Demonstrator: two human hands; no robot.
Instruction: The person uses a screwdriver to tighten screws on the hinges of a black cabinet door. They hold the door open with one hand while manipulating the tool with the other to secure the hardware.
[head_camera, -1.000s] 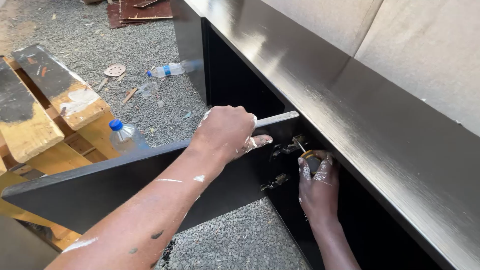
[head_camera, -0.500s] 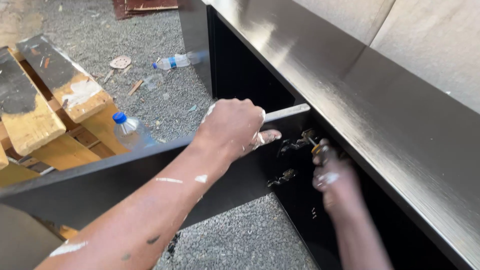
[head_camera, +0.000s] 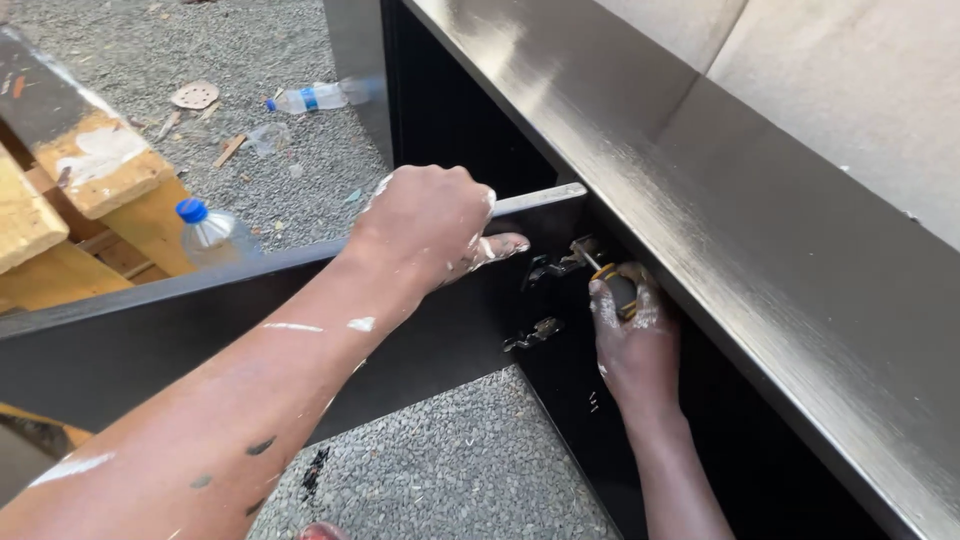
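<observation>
Nearest the camera, the left forearm, flecked with white paint, runs in from the lower left corner, its elbow cut off by the frame. The left hand (head_camera: 430, 225) curls its fingers over the top edge of the black cabinet door (head_camera: 150, 340), clamped on that smooth, flat panel, which stands open over grey gravel (head_camera: 450, 470). Just right of it, inside the dark cabinet (head_camera: 700, 200), the right hand (head_camera: 635, 340) has its fingers closed round a yellow-and-black screwdriver (head_camera: 612, 285), its tip at the upper metal hinge (head_camera: 560, 262); the tip itself is hard to make out in shadow. A second hinge (head_camera: 535, 333) sits lower. Farther off lie pale wooden blocks (head_camera: 95, 165) and two clear plastic bottles (head_camera: 215, 232).
</observation>
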